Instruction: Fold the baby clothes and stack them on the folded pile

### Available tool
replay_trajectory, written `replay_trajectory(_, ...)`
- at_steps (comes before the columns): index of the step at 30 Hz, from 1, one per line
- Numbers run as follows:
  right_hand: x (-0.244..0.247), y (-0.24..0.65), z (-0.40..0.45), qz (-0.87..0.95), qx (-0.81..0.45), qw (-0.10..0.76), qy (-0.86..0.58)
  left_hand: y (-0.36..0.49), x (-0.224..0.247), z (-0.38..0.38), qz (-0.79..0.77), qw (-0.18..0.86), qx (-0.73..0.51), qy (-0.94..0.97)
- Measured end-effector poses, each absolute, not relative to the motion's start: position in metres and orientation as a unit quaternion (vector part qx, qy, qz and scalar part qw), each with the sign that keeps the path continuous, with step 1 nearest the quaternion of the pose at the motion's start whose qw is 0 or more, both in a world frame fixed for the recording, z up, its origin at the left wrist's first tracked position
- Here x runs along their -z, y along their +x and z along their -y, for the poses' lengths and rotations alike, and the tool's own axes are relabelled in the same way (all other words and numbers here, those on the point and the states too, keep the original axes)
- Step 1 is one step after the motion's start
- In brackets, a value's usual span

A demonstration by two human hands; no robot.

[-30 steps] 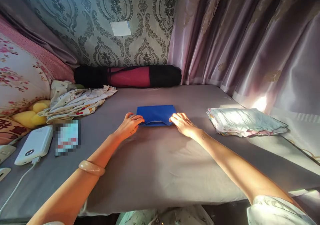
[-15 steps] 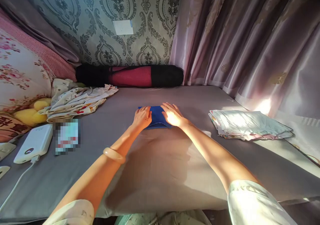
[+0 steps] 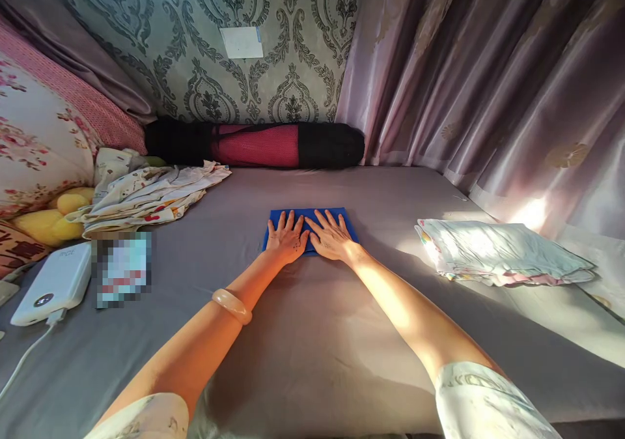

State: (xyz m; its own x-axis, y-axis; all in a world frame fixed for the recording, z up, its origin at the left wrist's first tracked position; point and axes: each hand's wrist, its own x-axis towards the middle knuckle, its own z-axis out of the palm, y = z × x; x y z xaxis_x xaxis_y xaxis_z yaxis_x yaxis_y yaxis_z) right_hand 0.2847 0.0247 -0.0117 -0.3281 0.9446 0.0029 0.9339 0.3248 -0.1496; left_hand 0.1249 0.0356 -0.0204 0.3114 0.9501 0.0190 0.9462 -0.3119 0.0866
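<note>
A flat blue cloth, roughly rectangular, lies on the grey sheet in the middle of the view. My left hand rests palm down on its left part, fingers spread. On the right part lies my right hand, also flat with the fingers apart. The two thumbs are close together near the cloth's middle. Both palms cover much of the cloth's lower side.
Folded light cloths lie at the right, crumpled patterned cloths at the left. A white power bank with a cable sits beside a blurred packet. A black and red roll lies along the wall.
Both hands have moved inward from the cloth's sides and now lie spread on top of it. More of the cloth's far edge and corners shows. The view has shifted slightly.
</note>
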Motion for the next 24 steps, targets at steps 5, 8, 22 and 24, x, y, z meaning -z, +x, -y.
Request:
replay_trajectory(5, 0.011, 0.283, -0.031, 0.807, -0.08, 0.025, -0.584, 0.125, 0.016, -0.039, -0.583, 0.049, -0.012, 0.811)
replay_trajectory(8, 0.006, 0.283, -0.036, 0.803, -0.108, 0.0, -0.586, 0.124, 0.007, -0.045, -0.579, 0.068, 0.007, 0.812)
replay_trajectory(22, 0.018, 0.279, -0.039, 0.796, -0.054, 0.059, -0.6, 0.135, 0.031, -0.052, -0.568, 0.0, -0.082, 0.819)
replay_trajectory(24, 0.02, 0.279, -0.039, 0.795, -0.051, 0.058, -0.601, 0.134, 0.033, -0.053, -0.566, -0.002, -0.082, 0.82)
